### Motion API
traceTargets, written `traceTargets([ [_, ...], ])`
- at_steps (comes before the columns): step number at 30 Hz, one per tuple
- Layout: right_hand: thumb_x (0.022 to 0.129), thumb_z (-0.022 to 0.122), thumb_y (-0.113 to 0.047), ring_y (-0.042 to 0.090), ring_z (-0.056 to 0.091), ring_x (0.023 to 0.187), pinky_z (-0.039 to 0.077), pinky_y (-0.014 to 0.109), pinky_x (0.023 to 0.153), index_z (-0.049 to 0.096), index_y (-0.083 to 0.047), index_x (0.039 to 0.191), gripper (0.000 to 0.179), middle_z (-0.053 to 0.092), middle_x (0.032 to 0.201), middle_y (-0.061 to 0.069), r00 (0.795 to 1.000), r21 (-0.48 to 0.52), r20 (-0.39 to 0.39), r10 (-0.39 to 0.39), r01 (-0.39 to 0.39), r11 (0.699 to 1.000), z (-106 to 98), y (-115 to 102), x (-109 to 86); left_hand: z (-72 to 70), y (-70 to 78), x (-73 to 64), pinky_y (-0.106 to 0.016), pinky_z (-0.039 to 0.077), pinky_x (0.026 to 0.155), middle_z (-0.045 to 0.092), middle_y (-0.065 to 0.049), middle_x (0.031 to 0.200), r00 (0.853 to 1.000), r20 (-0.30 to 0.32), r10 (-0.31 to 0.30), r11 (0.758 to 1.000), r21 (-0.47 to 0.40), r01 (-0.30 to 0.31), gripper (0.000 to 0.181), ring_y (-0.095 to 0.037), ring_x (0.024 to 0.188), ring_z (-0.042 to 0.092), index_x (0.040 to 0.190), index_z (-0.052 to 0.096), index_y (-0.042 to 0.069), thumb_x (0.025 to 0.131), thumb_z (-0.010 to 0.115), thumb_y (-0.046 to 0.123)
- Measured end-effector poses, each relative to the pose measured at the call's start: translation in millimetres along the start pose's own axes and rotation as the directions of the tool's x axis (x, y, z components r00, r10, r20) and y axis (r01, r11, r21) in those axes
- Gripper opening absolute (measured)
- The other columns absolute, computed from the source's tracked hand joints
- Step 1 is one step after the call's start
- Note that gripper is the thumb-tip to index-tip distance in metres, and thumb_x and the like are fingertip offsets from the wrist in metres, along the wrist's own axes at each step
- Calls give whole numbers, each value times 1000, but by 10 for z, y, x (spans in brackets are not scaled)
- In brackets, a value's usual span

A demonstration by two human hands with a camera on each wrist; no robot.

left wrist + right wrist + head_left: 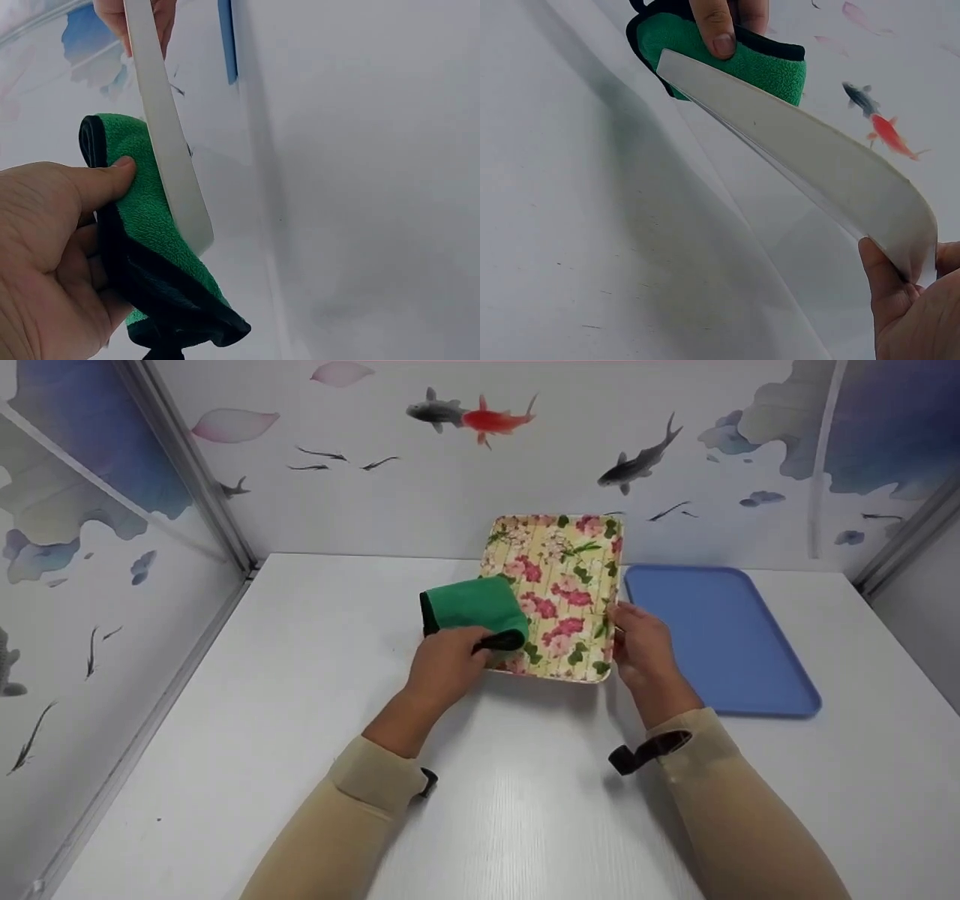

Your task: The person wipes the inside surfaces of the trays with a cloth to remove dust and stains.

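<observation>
Over the far middle of the desk point(517, 810), my right hand point(646, 646) pinches the flowered tray point(551, 551) by its right edge, thumb and fingers closed to its thickness, probably to steady it tilted up off the desk with its left side within easy reach. Against that left side I grip the folded cloth point(472, 601) in my left hand point(448, 665), fingers bent round it, overlapping the patterned face. Toward the desk's far right corner the blue tray point(739, 641) lies flat, perhaps there to leave me room.
</observation>
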State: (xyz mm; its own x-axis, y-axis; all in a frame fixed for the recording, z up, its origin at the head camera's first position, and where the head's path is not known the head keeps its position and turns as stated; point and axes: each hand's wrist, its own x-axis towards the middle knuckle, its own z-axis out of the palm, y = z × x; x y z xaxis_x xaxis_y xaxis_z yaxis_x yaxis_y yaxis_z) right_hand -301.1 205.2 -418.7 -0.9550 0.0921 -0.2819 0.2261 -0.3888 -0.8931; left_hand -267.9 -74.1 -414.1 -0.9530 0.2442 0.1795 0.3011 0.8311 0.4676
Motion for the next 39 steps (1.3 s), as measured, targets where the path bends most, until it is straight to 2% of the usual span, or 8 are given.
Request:
traceTargets([
  [8, 108, 55, -20, 11, 67, 94, 59, 23, 78, 42, -7, 158, 53, 60, 118, 1, 999, 26, -24, 27, -26, 999, 37, -20, 5, 14, 134, 3, -44, 57, 102, 77, -4, 122, 1000, 10, 18, 1000, -11, -17, 27, -24, 113, 72, 128, 74, 14, 104, 65, 23],
  [15, 109, 53, -20, 9, 65, 87, 56, 22, 73, 42, -8, 158, 52, 64, 108, -2, 999, 16, -27, 32, -31, 999, 54, 5, 22, 64, 196, 20, -43, 58, 98, 78, -3, 118, 998, 28, 48, 999, -24, -48, 25, -23, 110, 73, 125, 75, 15, 104, 65, 23],
  [24, 109, 52, -21, 5, 49, 66, 47, 20, 58, 33, -8, 162, 57, 53, 112, -5, 999, -17, -36, 39, -40, 999, 53, 14, 10, 108, 373, 51, -42, 58, 97, 77, -2, 120, 991, 59, 122, 993, 0, -122, 27, -23, 112, 72, 128, 74, 16, 104, 64, 23],
  [30, 109, 52, -23, 7, 46, 68, 45, 23, 60, 32, -12, 163, 59, 52, 115, -6, 998, -13, -33, 61, -61, 998, 14, -8, 2, 135, 584, 103, -40, 58, 96, 77, 0, 123, 982, 111, 150, 987, 37, -155, 28, -21, 113, 72, 131, 72, 19, 106, 62, 24],
  [35, 109, 51, -24, 7, 45, 68, 42, 22, 61, 33, -12, 163, 58, 52, 114, -7, 997, -15, -36, 70, -71, 997, 13, -9, 8, 173, 725, 129, -40, 59, 93, 77, 0, 118, 972, 128, 196, 978, 50, -204, 25, -21, 108, 73, 126, 74, 20, 106, 61, 25],
  [39, 110, 49, -23, 6, 55, 79, 50, 21, 72, 29, -12, 164, 59, 52, 116, -6, 996, -3, -23, 84, -84, 996, 12, -11, 5, 205, 817, 136, -40, 58, 96, 77, 0, 119, 965, 145, 218, 972, 57, -228, 25, -21, 111, 72, 127, 74, 19, 106, 61, 24],
])
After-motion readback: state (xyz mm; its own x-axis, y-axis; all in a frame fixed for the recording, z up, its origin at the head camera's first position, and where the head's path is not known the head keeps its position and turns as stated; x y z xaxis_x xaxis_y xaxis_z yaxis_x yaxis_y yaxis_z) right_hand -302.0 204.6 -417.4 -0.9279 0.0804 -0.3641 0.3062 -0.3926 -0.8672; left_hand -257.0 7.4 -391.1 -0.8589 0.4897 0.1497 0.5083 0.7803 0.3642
